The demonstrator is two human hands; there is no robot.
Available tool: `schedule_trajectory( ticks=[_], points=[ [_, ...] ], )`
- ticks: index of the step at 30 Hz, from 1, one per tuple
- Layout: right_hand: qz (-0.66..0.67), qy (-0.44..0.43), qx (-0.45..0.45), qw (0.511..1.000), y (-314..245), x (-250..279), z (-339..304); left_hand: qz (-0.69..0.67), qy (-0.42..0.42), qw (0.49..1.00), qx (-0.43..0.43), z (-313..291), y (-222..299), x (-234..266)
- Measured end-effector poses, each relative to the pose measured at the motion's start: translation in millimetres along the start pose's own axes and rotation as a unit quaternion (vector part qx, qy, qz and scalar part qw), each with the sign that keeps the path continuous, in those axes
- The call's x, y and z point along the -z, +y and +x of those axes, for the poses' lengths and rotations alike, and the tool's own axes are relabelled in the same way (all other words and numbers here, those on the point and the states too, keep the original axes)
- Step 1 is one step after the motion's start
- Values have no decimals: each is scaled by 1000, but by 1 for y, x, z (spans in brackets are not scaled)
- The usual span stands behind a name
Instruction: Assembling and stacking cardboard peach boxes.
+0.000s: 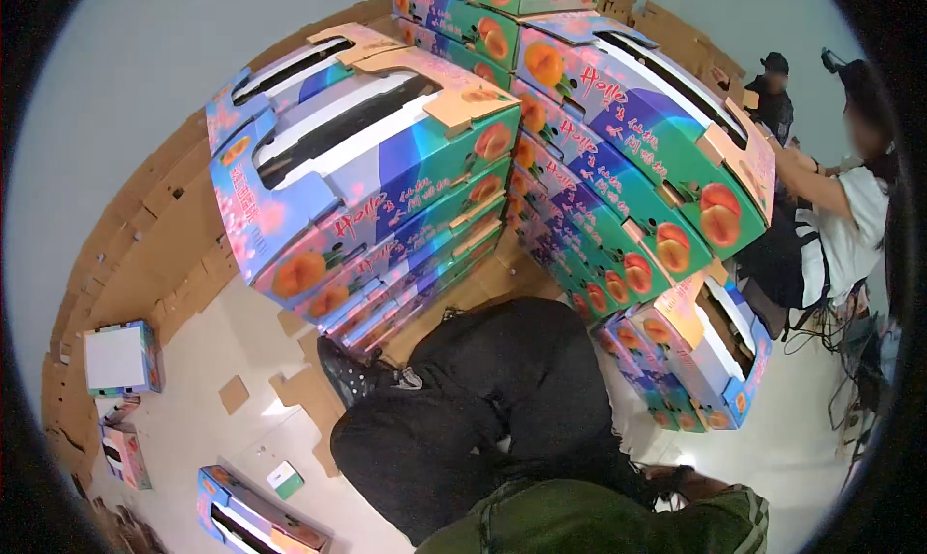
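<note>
I am seated, my black-trousered legs spread before stacks of colourful printed fruit boxes. My right hand is low at the right, beside my thigh and below the end of my green sleeve. It is dark and partly hidden, so its fingers and anything in them cannot be made out. My left hand does not show. Straight ahead to the left rises a stack of boxes with open slots on top. A taller stack stands to its right. Closest to my right hand is a low stack of boxes.
Brown cardboard lines the wall. Flat cardboard scraps and a small white-and-green box lie on the pale floor. Another fruit box sits at the lower left. Two people are at the far right, near tangled cables.
</note>
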State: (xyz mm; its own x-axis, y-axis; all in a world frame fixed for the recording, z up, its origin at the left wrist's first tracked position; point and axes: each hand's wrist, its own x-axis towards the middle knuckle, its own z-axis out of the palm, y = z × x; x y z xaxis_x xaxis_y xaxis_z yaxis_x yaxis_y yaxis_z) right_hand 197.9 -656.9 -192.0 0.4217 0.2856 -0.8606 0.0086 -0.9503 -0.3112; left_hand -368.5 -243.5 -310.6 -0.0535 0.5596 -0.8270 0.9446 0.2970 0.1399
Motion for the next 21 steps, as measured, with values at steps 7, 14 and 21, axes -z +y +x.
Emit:
schedule_trajectory(
  ticks=[7,14,21],
  points=[
    [29,-25,-96,995,58,-23,-42,-51,14,997,-60,5,59,2],
    [28,2,-33,999,17,-1,-45,-31,8,997,-68,4,62,1],
    [6,-19,-42,999,30,9,-44,39,-43,991,-121,-20,82,17]
  ],
)
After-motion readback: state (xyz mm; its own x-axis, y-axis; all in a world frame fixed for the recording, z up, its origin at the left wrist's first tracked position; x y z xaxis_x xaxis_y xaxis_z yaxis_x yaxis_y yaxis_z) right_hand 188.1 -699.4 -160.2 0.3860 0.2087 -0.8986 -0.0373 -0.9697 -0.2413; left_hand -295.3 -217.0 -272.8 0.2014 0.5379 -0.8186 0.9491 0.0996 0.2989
